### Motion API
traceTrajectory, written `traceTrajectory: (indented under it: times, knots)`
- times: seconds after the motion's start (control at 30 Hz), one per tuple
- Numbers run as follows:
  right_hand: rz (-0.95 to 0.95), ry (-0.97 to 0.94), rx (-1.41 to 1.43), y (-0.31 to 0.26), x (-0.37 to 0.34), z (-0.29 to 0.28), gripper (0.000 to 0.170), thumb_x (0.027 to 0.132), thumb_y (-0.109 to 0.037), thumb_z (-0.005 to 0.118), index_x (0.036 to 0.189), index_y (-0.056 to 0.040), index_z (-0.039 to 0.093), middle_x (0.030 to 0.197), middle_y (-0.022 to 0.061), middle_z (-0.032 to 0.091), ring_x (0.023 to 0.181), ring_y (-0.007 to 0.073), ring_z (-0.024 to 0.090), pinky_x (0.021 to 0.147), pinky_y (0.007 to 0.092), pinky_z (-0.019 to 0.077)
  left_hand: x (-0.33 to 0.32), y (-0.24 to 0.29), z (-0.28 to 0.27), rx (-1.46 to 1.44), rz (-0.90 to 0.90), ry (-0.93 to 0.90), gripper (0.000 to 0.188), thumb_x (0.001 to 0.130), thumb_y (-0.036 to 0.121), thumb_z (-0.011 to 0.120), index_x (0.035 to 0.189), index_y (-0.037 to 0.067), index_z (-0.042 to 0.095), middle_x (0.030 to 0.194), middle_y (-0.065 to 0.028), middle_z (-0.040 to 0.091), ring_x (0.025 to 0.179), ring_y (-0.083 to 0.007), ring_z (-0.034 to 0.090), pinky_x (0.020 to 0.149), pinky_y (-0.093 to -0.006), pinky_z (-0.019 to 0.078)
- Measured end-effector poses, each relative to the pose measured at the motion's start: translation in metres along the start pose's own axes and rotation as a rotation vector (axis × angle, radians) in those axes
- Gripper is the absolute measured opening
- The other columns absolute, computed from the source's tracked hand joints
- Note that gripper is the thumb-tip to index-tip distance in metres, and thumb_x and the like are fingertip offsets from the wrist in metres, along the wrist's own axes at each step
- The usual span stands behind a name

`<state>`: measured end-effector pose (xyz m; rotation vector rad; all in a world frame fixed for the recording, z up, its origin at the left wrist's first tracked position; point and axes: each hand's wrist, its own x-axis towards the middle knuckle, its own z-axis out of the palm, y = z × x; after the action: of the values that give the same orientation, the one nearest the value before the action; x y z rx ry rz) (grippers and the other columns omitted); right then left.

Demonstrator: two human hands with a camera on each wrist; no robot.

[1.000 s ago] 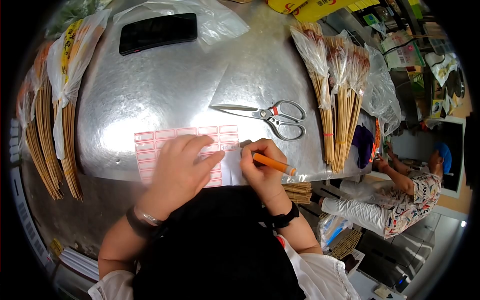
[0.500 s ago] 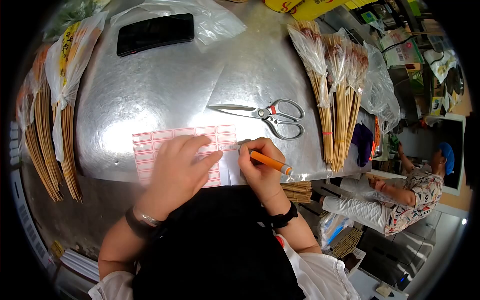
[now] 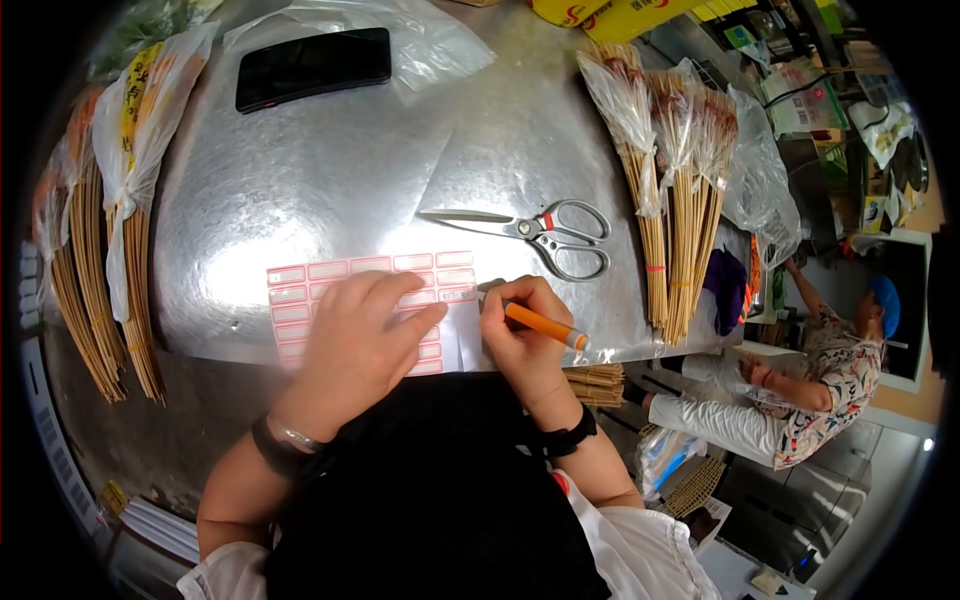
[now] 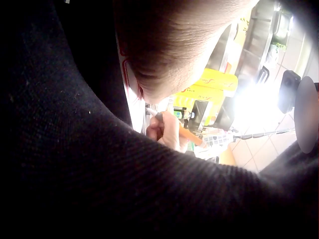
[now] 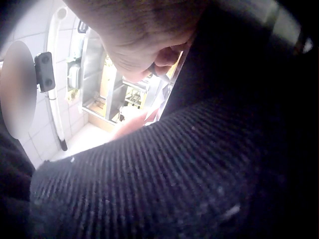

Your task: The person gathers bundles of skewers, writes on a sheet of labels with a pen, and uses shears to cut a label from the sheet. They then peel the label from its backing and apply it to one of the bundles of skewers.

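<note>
In the head view, the left hand [image 3: 360,335] lies with fingers spread and apart on the label sheet [image 3: 290,311], at the near edge of the tabletop [image 3: 350,180]. The right hand [image 3: 525,330] has its grip clamped on an orange pen [image 3: 545,326] at the sheet's right side. The left wrist view shows the pen's grey front end close to the sheet; in the head view the fingers partly cover that end. The right wrist view shows the curled fingers from behind, but the pen's orange barrel is hidden.

Only the head view shows the scissors [image 3: 530,228] beyond the right hand, the phone [image 3: 315,70] near the far edge, skewers [image 3: 685,220] on both sides, and another person [image 3: 830,380] in a blue cap at right.
</note>
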<state>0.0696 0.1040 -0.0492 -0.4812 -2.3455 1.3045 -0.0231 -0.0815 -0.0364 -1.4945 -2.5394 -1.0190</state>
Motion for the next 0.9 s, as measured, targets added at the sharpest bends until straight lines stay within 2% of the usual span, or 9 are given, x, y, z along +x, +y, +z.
traceTrajectory:
  times: [0.1,0.2,0.3,0.4,0.6,0.7,0.8,0.83,0.9]
  knots:
    - [0.039,-0.052,-0.025,-0.001,-0.001,-0.001,0.012,0.084,-0.004,0.069,0.085,-0.0021,0.057,0.072,0.0001,0.061,0.060,0.0029,0.051,0.054,0.0178,0.0419,0.000,0.000,0.000,0.005,0.001,0.001,0.044,0.068,0.006,0.069,0.110,0.018,0.071,0.117,-0.0049,0.059,0.105,-0.0258,0.054,0.088,-0.0394,0.0438]
    - [0.033,-0.065,-0.032,-0.002,-0.001,-0.003,0.012,0.085,-0.004,0.068,0.085,-0.0021,0.057,0.073,0.0002,0.061,0.059,0.0027,0.051,0.053,0.0175,0.0415,0.000,0.000,0.000,0.008,0.002,0.003,0.044,0.068,0.006,0.069,0.110,0.018,0.071,0.117,-0.0047,0.059,0.105,-0.0257,0.054,0.088,-0.0394,0.0438]
    - [0.035,-0.024,-0.015,-0.001,0.000,-0.001,0.011,0.082,-0.008,0.071,0.082,-0.0023,0.061,0.068,0.0049,0.062,0.052,0.0099,0.057,0.050,0.0227,0.0463,0.000,0.000,0.001,0.008,0.002,0.001,0.044,0.068,0.006,0.069,0.110,0.018,0.071,0.118,-0.0046,0.059,0.105,-0.0256,0.054,0.088,-0.0394,0.0438]
    - [0.031,-0.034,-0.030,-0.003,0.001,-0.002,0.012,0.082,-0.008,0.071,0.083,-0.0023,0.060,0.068,0.0047,0.062,0.052,0.0098,0.057,0.050,0.0221,0.0461,0.000,0.001,0.000,0.011,0.000,-0.006,0.044,0.068,0.006,0.069,0.110,0.018,0.071,0.118,-0.0047,0.059,0.106,-0.0256,0.053,0.089,-0.0392,0.0437]
    - [0.147,0.039,0.262,-0.002,-0.004,-0.004,0.009,0.083,-0.003,0.068,0.086,-0.0001,0.060,0.072,0.0049,0.061,0.059,0.0106,0.058,0.054,0.0217,0.0465,0.000,0.001,0.000,0.000,-0.004,0.000,0.044,0.068,0.006,0.069,0.111,0.018,0.071,0.119,-0.0052,0.058,0.107,-0.0267,0.054,0.090,-0.0398,0.0435]
    - [-0.065,0.072,0.085,0.000,0.003,-0.007,0.010,0.083,0.001,0.066,0.093,-0.0008,0.063,0.081,0.0071,0.061,0.069,0.0148,0.060,0.061,0.0246,0.0480,0.000,0.001,0.000,0.002,0.004,-0.007,0.044,0.068,0.006,0.069,0.111,0.017,0.070,0.119,-0.0061,0.058,0.106,-0.0279,0.054,0.089,-0.0404,0.0436]
    - [-0.352,0.075,-0.190,-0.007,0.014,-0.021,0.021,0.081,0.002,0.067,0.101,-0.0041,0.066,0.092,0.0096,0.060,0.079,0.0201,0.061,0.067,0.0277,0.0489,0.001,0.002,-0.001,0.009,0.028,0.006,0.043,0.068,0.005,0.069,0.110,0.014,0.068,0.118,-0.0075,0.058,0.105,-0.0291,0.054,0.088,-0.0410,0.0441]
    - [-0.311,0.050,-0.207,-0.007,0.014,-0.032,0.026,0.079,0.001,0.068,0.104,-0.0072,0.067,0.098,0.0115,0.059,0.085,0.0239,0.062,0.072,0.0306,0.0502,0.001,0.003,-0.001,0.009,0.025,0.022,0.041,0.069,0.005,0.069,0.109,0.013,0.068,0.117,-0.0078,0.058,0.105,-0.0293,0.054,0.087,-0.0414,0.0443]
    - [-0.330,0.152,-0.299,-0.007,0.028,-0.055,0.026,0.078,0.000,0.067,0.104,-0.0061,0.066,0.099,0.0121,0.060,0.089,0.0263,0.062,0.075,0.0335,0.0510,0.002,0.005,-0.001,0.002,0.034,0.039,0.037,0.070,0.005,0.070,0.107,0.011,0.067,0.115,-0.0084,0.059,0.105,-0.0296,0.055,0.087,-0.0417,0.0445]
